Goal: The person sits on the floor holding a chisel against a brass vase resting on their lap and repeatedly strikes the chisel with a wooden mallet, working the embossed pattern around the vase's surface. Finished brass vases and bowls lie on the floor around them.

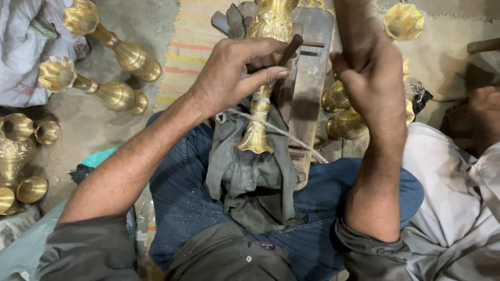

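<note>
While the brass vase lies lengthwise on a worn wooden board over the person's lap, its flared mouth pointing toward the body and a cord tied round its neck, the left hand pinches a dark slender tool against its patterned belly. The right hand is raised and closed, though what it grips I cannot tell. A grey cloth pads the jeans beneath. Judging by the raised pattern on the body and the plain neck, the work looks partway done. Counting outward: one vase in hand, two long-stemmed vases lying on the floor at left, about five smaller brass pieces at the far left edge, and at least three more by the right forearm.
</note>
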Demonstrator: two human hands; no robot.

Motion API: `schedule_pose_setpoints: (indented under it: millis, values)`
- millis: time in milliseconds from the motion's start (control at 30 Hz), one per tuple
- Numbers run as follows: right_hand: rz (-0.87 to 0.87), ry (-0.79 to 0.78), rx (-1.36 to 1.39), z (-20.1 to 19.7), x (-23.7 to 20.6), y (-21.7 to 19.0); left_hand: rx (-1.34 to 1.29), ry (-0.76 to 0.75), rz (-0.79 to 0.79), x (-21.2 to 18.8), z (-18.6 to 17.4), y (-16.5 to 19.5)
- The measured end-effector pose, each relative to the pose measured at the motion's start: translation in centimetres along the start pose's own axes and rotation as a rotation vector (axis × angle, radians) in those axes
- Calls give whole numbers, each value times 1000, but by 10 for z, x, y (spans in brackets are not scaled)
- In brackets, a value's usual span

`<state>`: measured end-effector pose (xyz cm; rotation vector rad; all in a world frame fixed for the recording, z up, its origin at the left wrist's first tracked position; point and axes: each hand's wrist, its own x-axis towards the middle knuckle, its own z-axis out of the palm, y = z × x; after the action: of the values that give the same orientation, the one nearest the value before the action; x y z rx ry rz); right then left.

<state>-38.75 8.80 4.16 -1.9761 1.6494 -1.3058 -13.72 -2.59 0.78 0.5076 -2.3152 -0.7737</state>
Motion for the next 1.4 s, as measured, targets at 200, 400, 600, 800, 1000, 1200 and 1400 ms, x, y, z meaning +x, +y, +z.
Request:
schedule_pose_setpoints:
  millis: [200, 400, 600, 800, 1000, 1200, 1400]
  values:
    - [53, 50, -73, 4, 5, -4, -10, 79, 154, -1, -1, -2]
    - [96, 62, -435, 6, 1, 0, 30, -5, 13, 0, -3, -3]
    - [19, 24, -557, 7, -4, 8, -46, -16, -9, -1, -5, -1]
    - [-48, 30, -599, 5, -4, 8, -75, 2, 7, 0, -5, 0]
    - [37, -28, -674, 3, -1, -1, 43, -90, -115, 2, -8, 4]
    - [48, -57, -588, 5, -1, -2, 23, -10, 40, 1, -5, -3]
    - [-3, -30, -396, 4, -3, -2, 41, -37, -2, 0, -4, -5]
